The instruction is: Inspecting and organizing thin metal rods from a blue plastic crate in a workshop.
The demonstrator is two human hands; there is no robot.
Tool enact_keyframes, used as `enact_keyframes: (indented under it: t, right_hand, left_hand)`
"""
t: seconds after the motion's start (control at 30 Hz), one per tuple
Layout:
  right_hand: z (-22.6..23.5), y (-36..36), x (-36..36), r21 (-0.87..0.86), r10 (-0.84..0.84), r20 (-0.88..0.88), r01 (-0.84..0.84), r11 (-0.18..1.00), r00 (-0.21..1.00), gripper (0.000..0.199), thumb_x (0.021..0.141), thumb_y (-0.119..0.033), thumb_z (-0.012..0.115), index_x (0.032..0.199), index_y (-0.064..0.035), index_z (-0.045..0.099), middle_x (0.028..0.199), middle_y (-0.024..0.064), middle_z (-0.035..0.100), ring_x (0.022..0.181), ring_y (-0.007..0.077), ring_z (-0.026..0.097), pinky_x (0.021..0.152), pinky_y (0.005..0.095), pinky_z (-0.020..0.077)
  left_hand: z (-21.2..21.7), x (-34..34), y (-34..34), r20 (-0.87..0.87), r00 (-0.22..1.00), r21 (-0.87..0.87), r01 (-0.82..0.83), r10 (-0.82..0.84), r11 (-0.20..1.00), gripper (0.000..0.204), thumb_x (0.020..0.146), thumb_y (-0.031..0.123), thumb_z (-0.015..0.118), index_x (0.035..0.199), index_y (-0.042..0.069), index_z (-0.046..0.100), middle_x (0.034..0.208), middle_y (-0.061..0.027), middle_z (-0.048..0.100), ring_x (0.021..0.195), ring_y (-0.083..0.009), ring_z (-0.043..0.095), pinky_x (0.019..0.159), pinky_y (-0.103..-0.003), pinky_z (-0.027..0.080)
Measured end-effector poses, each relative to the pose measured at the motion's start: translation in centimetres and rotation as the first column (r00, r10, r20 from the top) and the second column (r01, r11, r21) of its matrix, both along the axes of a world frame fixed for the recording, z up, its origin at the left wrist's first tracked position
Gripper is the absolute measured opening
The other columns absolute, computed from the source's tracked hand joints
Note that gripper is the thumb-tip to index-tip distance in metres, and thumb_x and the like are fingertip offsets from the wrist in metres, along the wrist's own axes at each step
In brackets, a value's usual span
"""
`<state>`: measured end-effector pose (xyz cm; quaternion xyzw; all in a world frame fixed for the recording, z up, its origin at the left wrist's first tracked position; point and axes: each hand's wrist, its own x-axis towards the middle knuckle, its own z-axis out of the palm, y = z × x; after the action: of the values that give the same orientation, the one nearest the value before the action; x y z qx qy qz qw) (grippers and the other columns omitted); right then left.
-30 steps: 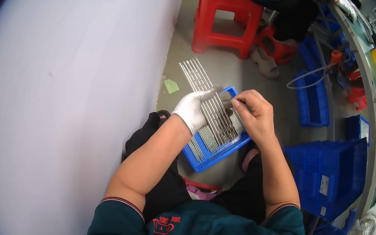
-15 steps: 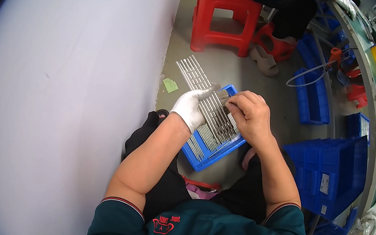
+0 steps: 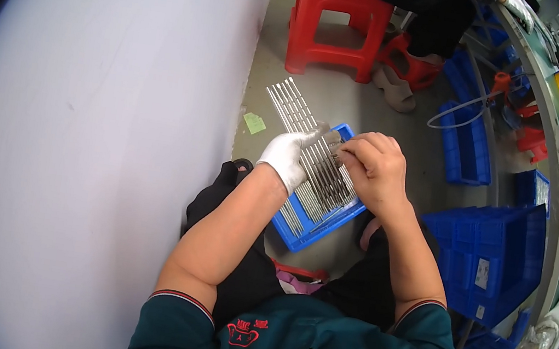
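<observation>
In our white-gloved left hand [image 3: 285,161] we have the fingers curled round a slanting, side-by-side row of slim metal rods [image 3: 321,170], which lies above a blue tray [image 3: 328,232] between our knees, its far ends reaching out past the tray over the floor [image 3: 254,149]. Our bare right hand [image 3: 379,174] is bent in at the row's right side, the thumb and forefinger drawn near each other, but we cannot tell whether those fingers meet or pinch a rod. Below, we see more rods [image 3: 292,220] lying in the tray, with stacked blue bins [image 3: 474,237] at our right.
</observation>
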<state>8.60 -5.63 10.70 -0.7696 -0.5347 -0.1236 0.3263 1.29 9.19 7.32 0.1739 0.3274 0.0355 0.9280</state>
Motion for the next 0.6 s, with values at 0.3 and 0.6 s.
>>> enact_keyframes:
  t: [0.3,0.6]
  right_hand:
    - [-0.76,0.32,-0.08,-0.009,0.024,-0.124,-0.025,1.0,0.992,0.008,0.07,-0.005,0.069,0.077,-0.0051,0.064,0.075,0.0057,0.063,0.074,0.0235,0.06,0.07,0.0346,0.0437]
    - [-0.53,0.39,-0.13,-0.016,0.017,-0.098,-0.019,1.0,0.995,0.007,0.071,-0.005,0.069,0.076,-0.0051,0.064,0.075,0.0054,0.063,0.072,0.0239,0.06,0.07,0.0349,0.0436]
  left_hand:
    - [-0.48,-0.01,0.24,0.038,0.999,-0.018,0.016,-0.015,1.0,0.021,0.093,0.006,0.047,0.112,0.0,0.055,0.107,-0.0164,0.058,0.099,-0.03,0.06,0.084,-0.043,0.054]
    - [-0.22,-0.28,0.27,0.048,0.999,-0.041,0.01,-0.008,0.999,0.021,0.092,0.011,0.055,0.112,0.003,0.058,0.104,-0.0154,0.061,0.089,-0.0276,0.063,0.075,-0.043,0.056]
